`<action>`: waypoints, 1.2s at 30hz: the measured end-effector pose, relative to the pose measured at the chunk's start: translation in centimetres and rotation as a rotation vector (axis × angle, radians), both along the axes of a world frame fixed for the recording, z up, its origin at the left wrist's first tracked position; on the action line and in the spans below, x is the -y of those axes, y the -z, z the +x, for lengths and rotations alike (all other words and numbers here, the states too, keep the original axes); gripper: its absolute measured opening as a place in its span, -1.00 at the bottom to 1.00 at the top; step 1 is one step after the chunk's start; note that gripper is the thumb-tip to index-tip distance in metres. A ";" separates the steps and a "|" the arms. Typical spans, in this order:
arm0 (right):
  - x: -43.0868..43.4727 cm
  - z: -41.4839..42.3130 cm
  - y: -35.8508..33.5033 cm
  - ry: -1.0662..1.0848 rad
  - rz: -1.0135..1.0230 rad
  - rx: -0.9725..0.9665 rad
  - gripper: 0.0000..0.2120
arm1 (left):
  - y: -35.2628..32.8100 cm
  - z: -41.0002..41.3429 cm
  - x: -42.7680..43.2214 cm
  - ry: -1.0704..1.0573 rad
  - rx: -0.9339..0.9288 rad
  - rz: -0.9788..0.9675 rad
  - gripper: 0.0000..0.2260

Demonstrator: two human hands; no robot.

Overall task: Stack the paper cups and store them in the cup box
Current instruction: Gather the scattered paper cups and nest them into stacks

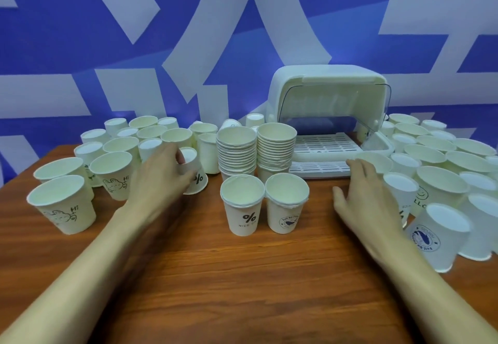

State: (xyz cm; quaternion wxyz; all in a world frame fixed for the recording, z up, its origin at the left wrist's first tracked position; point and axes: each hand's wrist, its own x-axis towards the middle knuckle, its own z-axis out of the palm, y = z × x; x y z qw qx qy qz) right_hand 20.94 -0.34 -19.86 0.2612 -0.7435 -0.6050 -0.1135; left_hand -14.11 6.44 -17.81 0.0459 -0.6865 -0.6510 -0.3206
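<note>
Now, left hand point(161, 174): grips inverted % cup point(199, 179)
right hand point(362, 198): fingers spread, holding nothing
stacks point(237, 152): two, beside open cup box point(323, 87)

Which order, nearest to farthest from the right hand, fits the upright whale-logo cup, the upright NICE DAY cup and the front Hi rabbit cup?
1. Upright whale-logo cup, centre, just left of the right hand.
2. Upright NICE DAY cup, beside it, further left.
3. Front Hi rabbit cup, far left.
</note>
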 end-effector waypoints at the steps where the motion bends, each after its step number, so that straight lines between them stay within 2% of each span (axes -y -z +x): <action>1: 0.0 -0.1 0.0 0.000 -0.006 0.001 -0.50 | 0.0 0.1 0.0 -0.014 0.007 0.005 -0.75; 6: 0.0 -0.1 -0.3 -0.015 0.029 0.015 -0.78 | 0.2 0.5 0.6 -0.044 -0.003 0.040 -0.65; 9: 0.1 0.0 -0.7 -0.042 0.091 0.007 -0.91 | 0.2 0.8 1.7 -0.052 0.057 0.085 -0.59; 11: 0.3 -0.1 -0.8 -0.074 0.135 -0.005 -0.94 | 0.4 0.9 2.6 -0.027 0.069 0.088 -0.53; 14: 0.8 -0.5 -0.8 -0.112 0.187 0.011 -0.91 | 0.6 0.8 3.5 0.017 -0.009 0.013 -0.48; 16: 1.1 -0.8 -0.8 -0.123 0.219 0.055 -0.85 | 0.5 0.8 3.8 0.007 -0.037 -0.035 -0.50; 18: 1.2 -1.0 -0.7 -0.136 0.236 0.105 -0.79 | 0.3 0.9 4.1 -0.002 0.019 -0.054 -0.53; 22: 1.3 -1.0 -0.2 -0.151 0.198 0.145 -0.85 | 0.0 1.3 4.5 -0.034 0.176 -0.010 -0.53; 26: 1.5 -1.1 -0.3 -0.173 0.204 0.146 -0.87 | 0.4 0.9 4.4 -0.044 0.124 -0.067 -0.62; 28: 1.8 -1.3 -0.7 -0.178 0.265 0.096 -0.90 | 0.3 0.5 4.4 -0.051 0.079 -0.169 -0.59; 32: 2.7 -1.2 -2.1 -0.250 0.509 -0.040 -0.94 | -1.5 -0.4 4.7 -0.018 0.168 -0.287 -0.80; 34: 3.1 -1.4 -2.7 -0.384 0.591 -0.115 -0.95 | -3.2 -0.9 5.3 0.016 0.248 -0.218 -0.90; 36: 3.5 -1.9 -2.8 -0.531 0.623 -0.187 -0.96 | -4.9 -1.0 6.3 0.028 0.289 -0.063 -0.88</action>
